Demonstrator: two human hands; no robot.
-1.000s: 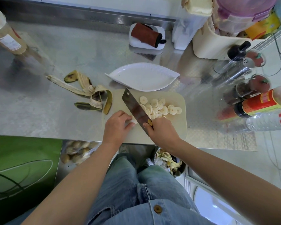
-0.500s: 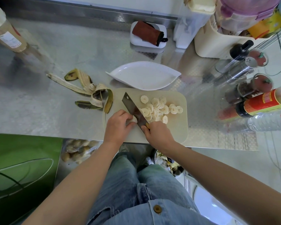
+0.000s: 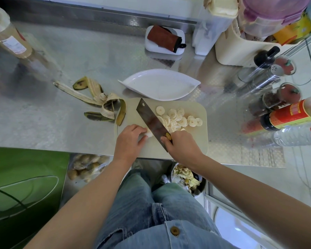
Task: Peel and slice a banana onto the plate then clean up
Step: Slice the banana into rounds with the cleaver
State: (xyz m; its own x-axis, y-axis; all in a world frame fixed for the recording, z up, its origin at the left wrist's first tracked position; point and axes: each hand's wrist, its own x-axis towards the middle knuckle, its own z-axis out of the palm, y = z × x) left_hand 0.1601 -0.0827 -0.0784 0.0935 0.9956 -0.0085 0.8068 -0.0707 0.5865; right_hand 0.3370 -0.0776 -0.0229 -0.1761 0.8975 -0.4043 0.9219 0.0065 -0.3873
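Observation:
A cream cutting board lies at the counter's front edge. Several banana slices are piled on its right half. My left hand holds the last short stub of banana down on the board, fingers curled round it. My right hand grips the handle of a wide cleaver. Its blade stands just right of the stub, between stub and slices. A white leaf-shaped plate sits bare just beyond the board. The banana peel lies left of the board.
Bottles and spice jars crowd the right side. A tall bottle stands far left. A white dish with a brown cloth sits at the back. A bin of scraps and a bag of small round produce lie below the counter edge.
The cleaver came down on the banana half a second ago and is now raised again. More slices lie on the pile. My left hand stays on the shrinking stub.

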